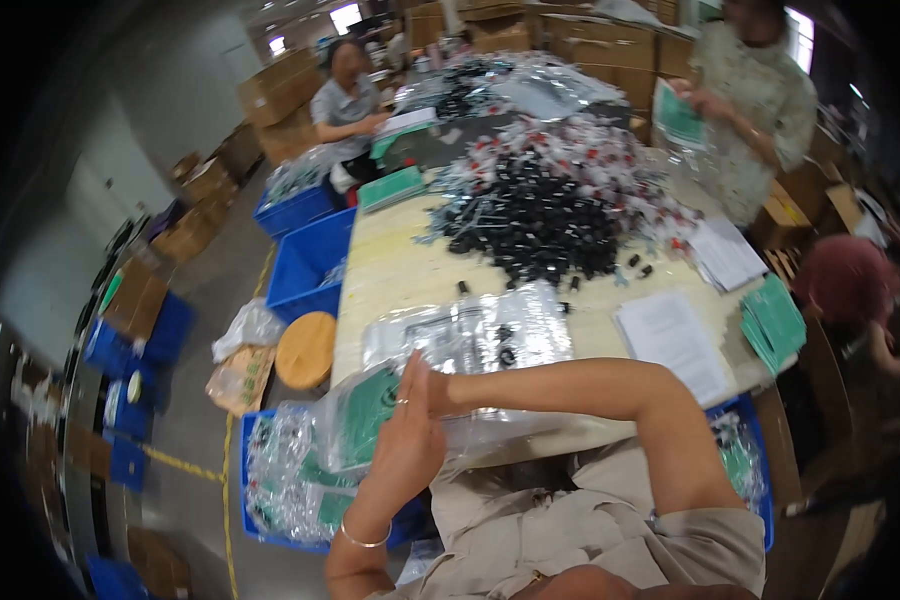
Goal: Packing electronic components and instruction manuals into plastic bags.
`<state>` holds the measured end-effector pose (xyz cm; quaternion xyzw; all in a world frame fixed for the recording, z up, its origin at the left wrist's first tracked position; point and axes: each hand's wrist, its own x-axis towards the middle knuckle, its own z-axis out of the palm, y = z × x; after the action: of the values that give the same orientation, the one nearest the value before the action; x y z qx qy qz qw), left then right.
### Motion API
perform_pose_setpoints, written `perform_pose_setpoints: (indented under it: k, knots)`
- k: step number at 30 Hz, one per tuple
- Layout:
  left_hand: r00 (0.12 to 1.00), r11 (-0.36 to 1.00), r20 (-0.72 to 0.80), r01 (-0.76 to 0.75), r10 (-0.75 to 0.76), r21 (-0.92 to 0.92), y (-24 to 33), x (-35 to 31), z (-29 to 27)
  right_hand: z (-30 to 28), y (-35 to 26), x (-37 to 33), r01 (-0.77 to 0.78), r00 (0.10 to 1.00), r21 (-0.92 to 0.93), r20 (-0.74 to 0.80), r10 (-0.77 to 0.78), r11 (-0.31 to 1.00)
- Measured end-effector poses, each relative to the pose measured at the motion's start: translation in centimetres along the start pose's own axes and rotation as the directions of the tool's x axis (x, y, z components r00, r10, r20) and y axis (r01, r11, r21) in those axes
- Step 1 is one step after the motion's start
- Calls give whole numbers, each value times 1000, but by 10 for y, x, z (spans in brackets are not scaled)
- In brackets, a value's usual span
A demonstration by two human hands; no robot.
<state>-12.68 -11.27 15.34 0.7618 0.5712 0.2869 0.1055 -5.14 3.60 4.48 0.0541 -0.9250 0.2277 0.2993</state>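
My left hand (410, 446), with a bracelet on its wrist, and my right hand (433, 388) come together at the near left of the table. Between them they pinch the edge of a clear plastic bag (342, 425) with a green card (372, 405) inside. The bag hangs to the left, over a blue bin (244, 505) of similar filled bags. My right forearm reaches across flat clear bags (540, 335) on the tabletop. A few small black parts (506, 345) lie on those bags. The fingertips partly cover one another.
A large heap of black parts (540, 215) and small bagged pieces (590, 150) covers the middle of the table (390, 250). White sheets (670, 340) and green cards (773, 322) lie at right. A round stool (306, 350) stands left. Two people work across the table; another is at right.
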Motion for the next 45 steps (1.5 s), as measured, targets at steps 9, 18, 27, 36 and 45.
perform_pose_setpoints:
  k: [9,18,27,36,45]
  knots:
    - [961,990,-240,-141,139,9,-28,41,24,-34,3,-10,-477,781,829,248,572,292]
    - [987,991,-128,-110,99,-79,-44,57,89,-221,29,-226,-872,358,-487,-568,741,48]
    - [984,982,-79,-166,160,-88,-50,80,137,-205,80,-310,-788,426,-614,-592,684,-41]
    - [975,973,-187,-153,120,-174,-64,77,161,-232,76,-303,-775,-270,621,-494,826,117]
    - [974,957,-199,-157,109,-245,-74,75,163,-210,76,-268,-961,128,-277,-508,852,-21]
